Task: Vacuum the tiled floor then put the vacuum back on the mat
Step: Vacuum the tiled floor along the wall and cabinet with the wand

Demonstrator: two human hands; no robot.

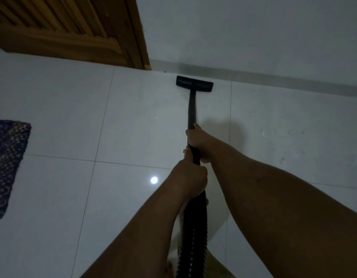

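Observation:
A black vacuum wand (192, 106) runs away from me to a flat black floor head (194, 84) resting on the white tiled floor (133, 127), close to the wall's skirting. My right hand (197, 140) grips the wand higher up. My left hand (190, 178) holds it just behind, where the ribbed black hose (193, 233) begins and drops toward my feet. A dark woven mat (7, 163) lies at the left edge of the view, well away from the floor head. The vacuum's body is out of view.
A brown slatted wooden door (73, 27) and its frame stand at the top left. A pale wall (254, 37) with a grey skirting strip bounds the floor just beyond the floor head. A ceiling light reflects on the tile (154, 179). My bare foot (169, 267) shows at the bottom.

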